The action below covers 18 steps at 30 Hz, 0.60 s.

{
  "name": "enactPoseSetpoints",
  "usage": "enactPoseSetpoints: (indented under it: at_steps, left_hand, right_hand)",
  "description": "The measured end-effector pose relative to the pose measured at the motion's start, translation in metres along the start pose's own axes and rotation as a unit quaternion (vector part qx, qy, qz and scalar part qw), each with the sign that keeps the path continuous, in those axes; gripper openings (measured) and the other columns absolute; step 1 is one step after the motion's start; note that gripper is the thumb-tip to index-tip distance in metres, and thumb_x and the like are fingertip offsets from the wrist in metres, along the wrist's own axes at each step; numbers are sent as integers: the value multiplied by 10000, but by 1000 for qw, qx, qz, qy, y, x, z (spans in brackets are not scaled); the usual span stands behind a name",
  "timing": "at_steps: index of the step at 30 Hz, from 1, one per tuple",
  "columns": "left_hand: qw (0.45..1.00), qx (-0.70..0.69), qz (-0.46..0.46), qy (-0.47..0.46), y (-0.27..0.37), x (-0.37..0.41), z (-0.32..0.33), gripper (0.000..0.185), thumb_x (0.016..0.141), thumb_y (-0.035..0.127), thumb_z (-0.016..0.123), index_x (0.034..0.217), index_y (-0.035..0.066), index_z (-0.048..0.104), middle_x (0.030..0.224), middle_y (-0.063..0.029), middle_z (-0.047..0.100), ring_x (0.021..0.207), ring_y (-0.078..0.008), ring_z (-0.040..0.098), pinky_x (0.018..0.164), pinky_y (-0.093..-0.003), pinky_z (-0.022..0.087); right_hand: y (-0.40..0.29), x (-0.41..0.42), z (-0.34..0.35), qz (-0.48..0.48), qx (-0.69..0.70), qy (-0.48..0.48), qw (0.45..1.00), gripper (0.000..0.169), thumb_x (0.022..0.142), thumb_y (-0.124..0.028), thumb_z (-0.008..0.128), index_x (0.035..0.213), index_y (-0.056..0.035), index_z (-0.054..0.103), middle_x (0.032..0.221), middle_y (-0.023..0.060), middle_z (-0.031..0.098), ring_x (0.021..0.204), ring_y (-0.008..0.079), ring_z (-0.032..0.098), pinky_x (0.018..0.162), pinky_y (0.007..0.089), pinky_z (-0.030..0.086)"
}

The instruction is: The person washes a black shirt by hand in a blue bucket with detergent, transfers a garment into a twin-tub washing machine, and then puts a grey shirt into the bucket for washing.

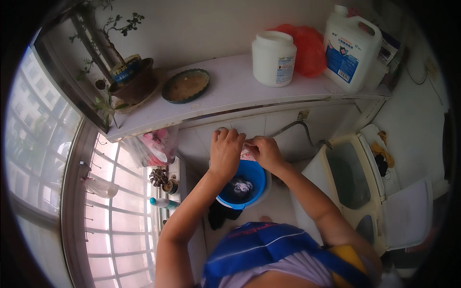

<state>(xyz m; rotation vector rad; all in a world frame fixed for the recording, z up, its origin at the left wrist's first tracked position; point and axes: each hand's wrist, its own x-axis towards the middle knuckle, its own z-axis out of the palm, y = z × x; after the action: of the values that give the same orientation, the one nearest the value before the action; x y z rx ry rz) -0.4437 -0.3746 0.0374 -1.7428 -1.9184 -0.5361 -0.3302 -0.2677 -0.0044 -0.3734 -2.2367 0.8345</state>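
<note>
Above the far rim of a blue plastic basin (261, 180), a small pink and white packet (247, 155) hangs between my two hands. My right hand (267, 153) pinches the packet's upper edge between thumb and fingers. Curled around its other side is my left hand (227, 153), knuckles up, with its fingertips hidden. The packet bears printing and is partly covered by the hands. White powder or foam (242, 186) lies over something dark in the basin. A paler rim shows under the blue basin.
A twin-tub washing machine (376, 201) stands open at my right. The shelf (230, 81) ahead holds a white tub (274, 59), a disinfectant jug (351, 54) and a potted plant (131, 84). Black cloth (221, 216) lies beside the basin. A barred window (119, 216) is at left.
</note>
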Motion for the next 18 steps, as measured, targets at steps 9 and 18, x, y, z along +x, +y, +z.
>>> enactPoseSetpoints:
  at_steps: [9, 18]
  left_hand:
    - [978, -68, -110, 166, 17, -53, -117, 334, 684, -40, 626, 1002, 62, 610, 844, -70, 605, 812, -247, 576, 786, -364, 396]
    - [937, -88, -324, 96, 13, -117, -90, 305, 738, -1, 582, 1033, 75, 598, 817, -40, 605, 870, -236, 568, 798, -346, 396]
  right_hand:
    - [-94, 40, -82, -141, 50, 80, 986, 109, 790, -54, 636, 853, 33, 649, 666, 122, 605, 522, 170, 565, 500, 278, 436]
    - [-86, 155, -55, -146, -140, 221, 954, 207, 791, -85, 652, 885, 65, 545, 747, 202, 616, 681, 312, 648, 587, 349, 518]
